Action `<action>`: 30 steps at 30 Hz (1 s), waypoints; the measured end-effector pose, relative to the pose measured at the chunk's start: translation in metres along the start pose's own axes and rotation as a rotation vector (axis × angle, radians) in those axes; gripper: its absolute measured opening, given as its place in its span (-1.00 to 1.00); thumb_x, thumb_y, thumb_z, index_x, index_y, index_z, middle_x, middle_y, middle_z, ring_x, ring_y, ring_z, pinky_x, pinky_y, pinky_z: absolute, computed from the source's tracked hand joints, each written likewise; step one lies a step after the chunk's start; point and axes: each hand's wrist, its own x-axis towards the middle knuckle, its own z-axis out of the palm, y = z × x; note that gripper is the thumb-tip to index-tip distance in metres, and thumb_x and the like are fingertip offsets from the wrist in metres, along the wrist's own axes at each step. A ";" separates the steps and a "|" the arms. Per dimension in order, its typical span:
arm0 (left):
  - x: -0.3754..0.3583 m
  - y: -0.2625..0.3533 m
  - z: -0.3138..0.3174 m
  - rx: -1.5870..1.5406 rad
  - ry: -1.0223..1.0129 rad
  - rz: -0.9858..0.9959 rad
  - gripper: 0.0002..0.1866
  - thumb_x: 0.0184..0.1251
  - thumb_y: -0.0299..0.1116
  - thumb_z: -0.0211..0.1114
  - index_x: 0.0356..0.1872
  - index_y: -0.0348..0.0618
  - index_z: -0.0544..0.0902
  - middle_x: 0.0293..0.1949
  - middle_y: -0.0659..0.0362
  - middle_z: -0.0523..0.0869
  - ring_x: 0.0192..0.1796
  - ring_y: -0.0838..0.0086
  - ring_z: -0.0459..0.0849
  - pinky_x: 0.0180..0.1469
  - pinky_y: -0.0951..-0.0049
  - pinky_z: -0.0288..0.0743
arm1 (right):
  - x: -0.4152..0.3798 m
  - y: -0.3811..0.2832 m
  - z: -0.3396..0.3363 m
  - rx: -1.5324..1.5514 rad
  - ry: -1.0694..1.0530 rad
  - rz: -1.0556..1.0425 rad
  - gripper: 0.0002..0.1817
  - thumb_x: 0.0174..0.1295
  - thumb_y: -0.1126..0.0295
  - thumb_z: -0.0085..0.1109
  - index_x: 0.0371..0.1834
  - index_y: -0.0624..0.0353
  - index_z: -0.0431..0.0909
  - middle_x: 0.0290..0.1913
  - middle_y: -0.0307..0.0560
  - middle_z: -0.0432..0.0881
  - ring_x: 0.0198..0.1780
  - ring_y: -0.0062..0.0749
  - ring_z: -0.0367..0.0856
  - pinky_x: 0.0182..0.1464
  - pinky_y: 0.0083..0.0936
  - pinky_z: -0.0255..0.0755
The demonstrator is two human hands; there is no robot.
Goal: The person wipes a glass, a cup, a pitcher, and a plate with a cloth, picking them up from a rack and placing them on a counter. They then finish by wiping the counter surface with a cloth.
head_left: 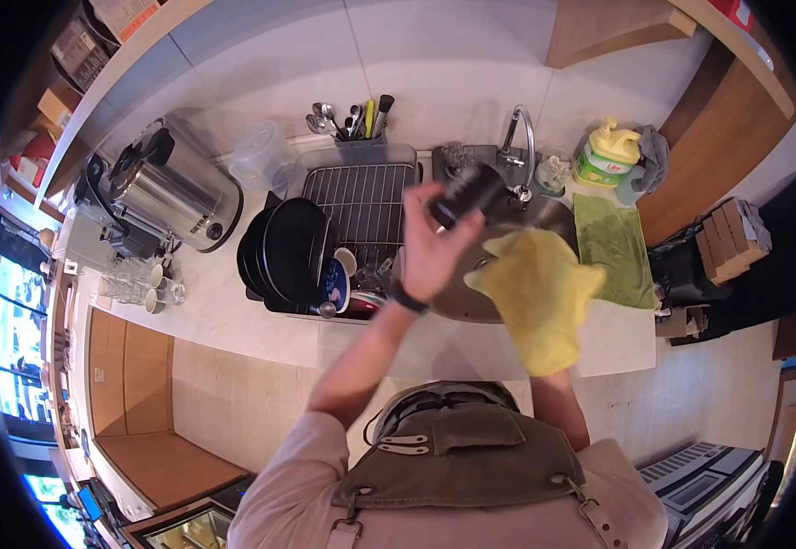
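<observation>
My left hand [434, 247] is raised over the left side of the sink, its fingers closed around a black cup [471, 196]. The cup is tilted and has some pale printing on its side. A yellow cloth [540, 288] is draped over my right hand [555, 377], to the right of the cup and in front of the sink bowl. Only the wrist shows below the cloth; the fingers are hidden beneath it. Cloth and cup are apart. Behind the cup is the steel sink [558, 220] with its curved tap [528, 137].
Left of the sink, a dish rack [361, 197] holds black pans [290, 252], cups and plates. A green cloth [613, 247] and a yellow soap bottle [608, 156] are at the right. Farther left stand a steel urn [173, 188] and several glasses [128, 285]. A wooden shelf edge overhangs the counter.
</observation>
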 end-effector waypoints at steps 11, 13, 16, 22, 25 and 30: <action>-0.088 0.044 -0.061 0.276 -0.002 0.280 -0.28 0.23 -0.15 0.48 0.38 -0.22 0.48 0.18 0.02 0.48 0.31 0.17 0.39 0.40 0.21 0.25 | 0.013 0.056 0.081 -0.140 -0.225 0.098 -0.49 0.39 0.21 0.27 0.32 0.16 0.43 0.22 -0.08 0.58 0.25 -0.32 0.55 0.28 -0.33 0.44; -0.100 0.058 -0.071 0.328 -0.018 0.304 -0.29 0.26 -0.04 0.41 0.37 -0.19 0.52 0.23 0.01 0.46 0.38 0.20 0.27 0.47 0.19 0.09 | 0.018 0.054 0.087 -0.113 -0.266 0.118 -0.49 0.39 0.22 0.26 0.33 0.16 0.42 0.23 -0.08 0.58 0.26 -0.32 0.55 0.28 -0.33 0.44; -0.114 0.095 -0.086 0.757 0.009 0.367 -0.38 0.34 -0.10 0.33 0.35 -0.21 0.53 0.29 0.01 0.41 0.36 0.26 0.33 0.32 0.33 0.31 | 0.018 0.045 0.093 0.020 -0.329 0.151 -0.49 0.40 0.22 0.25 0.34 0.16 0.41 0.24 -0.08 0.57 0.26 -0.32 0.54 0.29 -0.33 0.43; -0.114 0.068 -0.125 -0.174 0.261 0.365 -0.69 0.56 -0.45 0.06 0.24 -0.26 0.45 0.17 0.01 0.55 0.21 0.28 0.55 0.34 0.28 0.38 | -0.006 0.031 0.107 0.161 -0.388 0.190 -0.49 0.41 0.23 0.22 0.36 0.16 0.40 0.26 -0.07 0.55 0.28 -0.31 0.53 0.31 -0.32 0.42; -0.141 0.033 -0.135 0.688 -0.043 0.516 -0.64 0.50 -0.46 0.17 0.26 -0.23 0.47 0.21 0.04 0.57 0.30 0.27 0.53 0.37 0.28 0.38 | -0.027 0.028 0.108 0.186 -0.373 0.188 -0.49 0.41 0.23 0.21 0.36 0.16 0.39 0.27 -0.07 0.54 0.28 -0.30 0.53 0.31 -0.31 0.42; -0.158 -0.022 -0.161 -0.028 -0.224 0.207 -0.61 0.55 -0.33 0.18 0.31 -0.16 0.47 0.19 0.07 0.61 0.23 0.29 0.62 0.28 0.35 0.53 | -0.040 0.029 0.113 0.182 -0.339 0.132 -0.49 0.42 0.24 0.19 0.38 0.16 0.38 0.29 -0.06 0.53 0.30 -0.29 0.52 0.33 -0.31 0.41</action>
